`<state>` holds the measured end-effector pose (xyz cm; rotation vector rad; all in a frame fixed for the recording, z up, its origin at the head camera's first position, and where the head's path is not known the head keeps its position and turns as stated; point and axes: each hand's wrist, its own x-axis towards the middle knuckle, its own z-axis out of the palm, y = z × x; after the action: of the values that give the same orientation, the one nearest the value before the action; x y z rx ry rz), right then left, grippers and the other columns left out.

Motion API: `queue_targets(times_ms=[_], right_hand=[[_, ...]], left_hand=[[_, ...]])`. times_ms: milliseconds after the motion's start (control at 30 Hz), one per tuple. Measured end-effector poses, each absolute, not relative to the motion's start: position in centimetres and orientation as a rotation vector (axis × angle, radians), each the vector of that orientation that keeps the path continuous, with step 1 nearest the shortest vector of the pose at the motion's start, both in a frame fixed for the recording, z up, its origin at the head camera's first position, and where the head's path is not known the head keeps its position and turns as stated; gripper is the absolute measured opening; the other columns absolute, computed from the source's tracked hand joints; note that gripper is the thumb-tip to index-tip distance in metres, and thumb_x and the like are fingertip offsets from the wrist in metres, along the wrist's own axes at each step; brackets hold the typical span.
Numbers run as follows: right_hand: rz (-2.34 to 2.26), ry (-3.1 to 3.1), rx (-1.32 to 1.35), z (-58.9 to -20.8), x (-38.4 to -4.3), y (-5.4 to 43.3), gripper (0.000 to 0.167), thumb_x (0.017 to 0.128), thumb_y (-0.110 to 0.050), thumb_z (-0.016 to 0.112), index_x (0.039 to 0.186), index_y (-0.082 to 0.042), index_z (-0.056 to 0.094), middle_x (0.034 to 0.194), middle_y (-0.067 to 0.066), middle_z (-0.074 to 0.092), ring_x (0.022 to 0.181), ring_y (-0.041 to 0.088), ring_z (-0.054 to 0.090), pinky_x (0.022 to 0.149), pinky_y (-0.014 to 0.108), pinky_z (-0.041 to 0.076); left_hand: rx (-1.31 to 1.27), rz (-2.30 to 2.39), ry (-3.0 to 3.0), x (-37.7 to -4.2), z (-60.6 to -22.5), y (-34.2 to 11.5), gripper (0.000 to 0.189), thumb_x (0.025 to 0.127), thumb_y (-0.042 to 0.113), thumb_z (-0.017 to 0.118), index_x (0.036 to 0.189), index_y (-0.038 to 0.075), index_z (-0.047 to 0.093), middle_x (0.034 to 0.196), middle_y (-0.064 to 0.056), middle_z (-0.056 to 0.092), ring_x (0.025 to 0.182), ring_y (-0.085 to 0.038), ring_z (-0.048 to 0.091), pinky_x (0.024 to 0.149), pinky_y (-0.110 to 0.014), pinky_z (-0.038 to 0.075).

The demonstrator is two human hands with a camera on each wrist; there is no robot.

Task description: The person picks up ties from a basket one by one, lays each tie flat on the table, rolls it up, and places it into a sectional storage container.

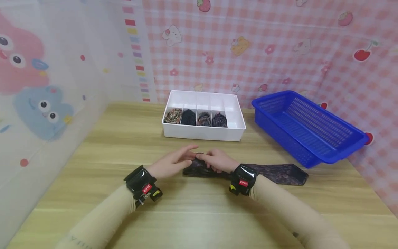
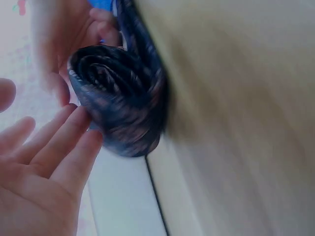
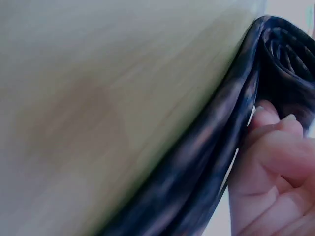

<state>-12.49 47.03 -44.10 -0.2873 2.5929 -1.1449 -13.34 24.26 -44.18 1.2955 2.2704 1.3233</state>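
Note:
A dark patterned necktie [image 1: 280, 174] lies along the table, its wide pointed end flat at the right and its other part wound into a coil [image 2: 123, 108]. My left hand [image 1: 170, 162] is at the coil's left side, fingers extended and fingertips touching the cloth in the left wrist view. From the other side my right hand [image 1: 221, 161] holds the coil, with curled fingers [image 3: 266, 118] against it in the right wrist view. There the unrolled length runs down and left as a folded strip. In the head view both hands partly hide the coil.
Behind the hands stands a white divided box [image 1: 202, 132], with several rolled ties [image 1: 204, 119] in its front compartments. A blue plastic basket [image 1: 280, 133] sits at the right, close to the tie's wide end. Patterned cloth walls [image 1: 264, 65] edge the table.

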Motion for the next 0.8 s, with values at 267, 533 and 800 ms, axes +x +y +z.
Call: queue_targets(times_ms=[267,533,800], right_hand=[[-1.027,2.644,-0.240,-44.6,-11.8,49.3,0.035,0.091,-0.033,0.062,0.067,-0.009,0.056,0.055,-0.001,0.049,0.040,0.010,0.044,0.037,0.023,0.039],[-1.046,2.597,-0.302,-45.1,-13.0,46.8,0.030,0.095,-0.031,0.060,0.076,-0.008,0.057,0.062,-0.001,0.046,0.046,0.011,0.047,0.041,0.026,0.048],[-1.032,2.582,-0.389,-45.1,-14.9,43.1,0.027,0.095,-0.030,0.059,0.079,-0.008,0.058,0.064,-0.001,0.042,0.049,0.012,0.047,0.042,0.026,0.048]], left_hand=[[1.247,1.198,2.312,-13.3,-44.8,26.9,0.053,0.100,0.013,0.049,0.150,0.008,0.032,0.135,-0.015,0.055,0.123,-0.029,0.053,0.099,-0.046,0.043],[1.247,1.147,2.475,-14.6,-45.0,23.6,0.035,0.095,0.015,0.057,0.128,0.004,0.059,0.125,-0.013,0.060,0.107,-0.027,0.060,0.092,-0.043,0.047],[1.257,0.804,2.728,-15.3,-45.7,20.1,0.084,0.070,0.023,0.084,0.142,0.002,0.045,0.136,-0.021,0.051,0.122,-0.038,0.049,0.103,-0.053,0.036]])
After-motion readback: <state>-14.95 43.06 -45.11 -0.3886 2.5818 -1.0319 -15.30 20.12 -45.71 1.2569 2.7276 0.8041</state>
